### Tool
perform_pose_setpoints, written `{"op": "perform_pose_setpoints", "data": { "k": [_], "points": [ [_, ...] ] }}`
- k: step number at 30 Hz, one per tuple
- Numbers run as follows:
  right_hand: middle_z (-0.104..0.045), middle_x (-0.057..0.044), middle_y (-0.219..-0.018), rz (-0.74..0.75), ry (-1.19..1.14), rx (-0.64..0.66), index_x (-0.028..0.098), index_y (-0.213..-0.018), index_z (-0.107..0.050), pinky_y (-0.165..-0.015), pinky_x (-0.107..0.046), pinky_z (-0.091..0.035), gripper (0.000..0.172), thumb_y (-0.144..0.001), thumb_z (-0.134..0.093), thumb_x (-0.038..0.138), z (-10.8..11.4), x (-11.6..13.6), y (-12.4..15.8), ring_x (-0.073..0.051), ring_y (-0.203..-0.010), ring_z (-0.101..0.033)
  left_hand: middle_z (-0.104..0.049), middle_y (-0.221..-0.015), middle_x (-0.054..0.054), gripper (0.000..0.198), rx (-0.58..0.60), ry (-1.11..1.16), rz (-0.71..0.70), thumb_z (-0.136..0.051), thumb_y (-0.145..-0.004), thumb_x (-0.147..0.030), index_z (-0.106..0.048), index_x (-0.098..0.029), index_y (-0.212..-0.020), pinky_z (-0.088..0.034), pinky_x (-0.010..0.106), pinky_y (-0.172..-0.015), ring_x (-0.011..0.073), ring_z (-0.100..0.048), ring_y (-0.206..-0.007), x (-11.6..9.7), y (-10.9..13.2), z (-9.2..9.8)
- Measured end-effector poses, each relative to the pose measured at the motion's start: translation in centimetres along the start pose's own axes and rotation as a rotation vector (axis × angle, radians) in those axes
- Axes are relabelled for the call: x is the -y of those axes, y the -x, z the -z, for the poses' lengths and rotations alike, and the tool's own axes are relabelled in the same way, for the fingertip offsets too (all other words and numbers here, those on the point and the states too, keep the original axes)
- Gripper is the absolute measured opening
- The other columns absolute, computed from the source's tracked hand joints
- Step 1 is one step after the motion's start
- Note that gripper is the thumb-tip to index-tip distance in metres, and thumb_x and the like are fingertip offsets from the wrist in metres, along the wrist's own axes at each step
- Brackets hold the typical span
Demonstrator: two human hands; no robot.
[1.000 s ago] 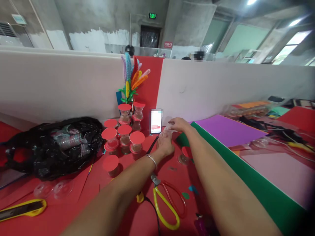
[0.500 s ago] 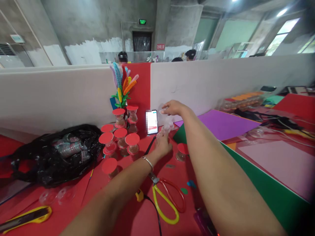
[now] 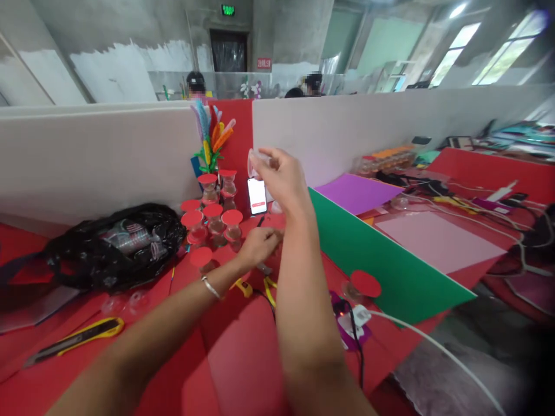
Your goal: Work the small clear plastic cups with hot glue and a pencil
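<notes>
My right hand (image 3: 281,176) is raised above the red table, fingers pinched on a small clear plastic cup (image 3: 254,162). My left hand (image 3: 259,244), with a bracelet on the wrist, rests low on the table with curled fingers close to a red disc (image 3: 277,221); whether it grips anything is unclear. Behind them stands a group of clear cups with red lids (image 3: 212,216) and a phone (image 3: 257,195) propped against the white partition. Scissors (image 3: 267,282) lie partly hidden under my arms.
A black plastic bag (image 3: 113,245) of cups lies at left, a yellow utility knife (image 3: 73,340) in front of it. Green (image 3: 373,254), purple (image 3: 355,193) and pink (image 3: 433,238) foam sheets spread at right. A glue gun (image 3: 349,315) with white cord and a red-lidded cup (image 3: 364,284) sit nearby. Pipe-cleaner flowers (image 3: 210,138) stand by the partition.
My right hand has lifted up and back from the table with a clear cup. The left hand stays low. The camera view has shifted to the right.
</notes>
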State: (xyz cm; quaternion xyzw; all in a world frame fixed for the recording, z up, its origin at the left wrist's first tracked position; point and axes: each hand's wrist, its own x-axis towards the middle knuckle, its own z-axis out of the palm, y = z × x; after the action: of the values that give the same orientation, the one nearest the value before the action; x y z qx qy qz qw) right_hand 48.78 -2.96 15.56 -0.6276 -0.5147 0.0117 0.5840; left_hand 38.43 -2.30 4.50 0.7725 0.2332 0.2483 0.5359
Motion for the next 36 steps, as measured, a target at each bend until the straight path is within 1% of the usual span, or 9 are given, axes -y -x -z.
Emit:
{"op": "perform_pose_setpoints", "data": {
  "k": [2,4,6,10,16,19,24,30,36],
  "points": [
    [-0.068,-0.007,-0.116,-0.053,-0.038,0.082,0.017,-0.126,-0.063,-0.100,-0.045,-0.051,0.042,-0.093,-0.062,0.043,-0.7,1.9,3.9,-0.025,-0.115,-0.065,-0.066,-0.064,0.003,0.030,0.043,0.035,0.037,-0.066,-0.080,-0.038,-0.067,-0.017,-0.059,-0.051,0.026,-0.058,0.0164,-0.062,-0.060,-0.4,3.7,2.5],
    [-0.071,-0.005,-0.114,-0.101,-0.065,0.198,0.019,-0.125,-0.064,-0.097,-0.043,-0.053,0.040,-0.089,-0.068,0.036,-1.5,3.5,7.5,-0.022,-0.106,-0.068,-0.070,-0.071,0.004,0.019,0.053,0.076,0.081,-0.071,-0.073,-0.036,-0.074,-0.017,-0.077,-0.051,0.026,-0.055,0.0174,-0.063,-0.061,-0.8,7.7,5.4],
    [-0.073,-0.003,-0.112,-0.128,-0.126,0.350,0.022,-0.129,-0.062,-0.091,-0.040,-0.056,0.044,-0.088,-0.070,0.035,-2.6,4.8,11.0,-0.020,-0.096,-0.070,-0.072,-0.075,0.006,0.026,0.036,0.186,0.197,-0.074,-0.070,-0.035,-0.076,-0.018,-0.090,-0.053,0.029,-0.054,0.0187,-0.064,-0.060,-0.9,11.7,8.5],
    [-0.071,-0.003,-0.121,-0.117,-0.158,0.621,0.026,-0.132,-0.060,-0.089,-0.036,-0.056,0.050,-0.084,-0.074,0.028,-5.3,6.6,17.4,-0.018,-0.097,-0.069,-0.074,-0.101,0.010,0.054,-0.214,0.388,0.290,-0.084,-0.057,-0.024,-0.074,-0.023,-0.110,-0.057,0.030,-0.060,0.0235,-0.068,-0.076,-0.1,19.0,13.5],
    [-0.070,-0.005,-0.122,0.096,-0.133,0.862,0.023,-0.133,-0.058,-0.094,-0.032,-0.052,0.046,-0.088,-0.063,0.015,-10.4,9.1,25.0,-0.020,-0.108,-0.066,-0.073,-0.110,0.011,0.059,-0.360,0.321,0.353,-0.087,-0.054,-0.026,-0.073,-0.025,-0.111,-0.060,0.036,-0.078,0.0304,-0.069,-0.097,2.7,26.9,15.7],
    [-0.067,-0.008,-0.129,0.148,-0.063,0.855,0.019,-0.134,-0.056,-0.102,-0.033,-0.049,0.053,-0.082,-0.060,0.008,-12.5,9.4,27.1,-0.021,-0.116,-0.062,-0.075,-0.102,0.009,0.053,-0.456,0.220,0.345,-0.086,-0.048,-0.026,-0.073,-0.022,-0.100,-0.058,0.040,-0.088,0.0322,-0.069,-0.103,4.3,28.3,15.3],
    [-0.065,-0.005,-0.132,0.159,0.015,0.790,0.022,-0.137,-0.054,-0.104,-0.034,-0.048,0.056,-0.084,-0.054,0.004,-14.0,8.4,28.1,-0.020,-0.118,-0.060,-0.072,-0.112,0.009,0.057,-0.589,0.202,0.302,-0.079,-0.052,-0.027,-0.068,-0.022,-0.107,-0.052,0.045,-0.101,0.0312,-0.067,-0.110,6.6,27.9,14.1],
    [-0.065,-0.005,-0.133,0.146,0.090,0.714,0.026,-0.142,-0.051,-0.104,-0.037,-0.051,0.061,-0.085,-0.053,0.006,-14.1,5.9,28.9,-0.021,-0.119,-0.061,-0.074,-0.097,0.007,0.047,-0.636,0.316,0.324,-0.081,-0.055,-0.035,-0.066,-0.020,-0.097,-0.058,0.039,-0.087,0.0275,-0.071,-0.094,7.8,26.7,12.1],
    [-0.052,-0.013,-0.149,0.050,0.257,0.440,0.029,-0.161,0.004,-0.093,-0.050,-0.060,0.094,-0.089,-0.055,0.020,-13.9,1.9,33.4,-0.033,-0.128,-0.059,-0.073,-0.090,0.006,0.046,-0.708,0.281,0.430,-0.084,-0.057,-0.049,-0.070,-0.020,-0.090,-0.058,0.035,-0.077,0.0252,-0.069,-0.083,7.8,26.3,11.3]
  ]
}}
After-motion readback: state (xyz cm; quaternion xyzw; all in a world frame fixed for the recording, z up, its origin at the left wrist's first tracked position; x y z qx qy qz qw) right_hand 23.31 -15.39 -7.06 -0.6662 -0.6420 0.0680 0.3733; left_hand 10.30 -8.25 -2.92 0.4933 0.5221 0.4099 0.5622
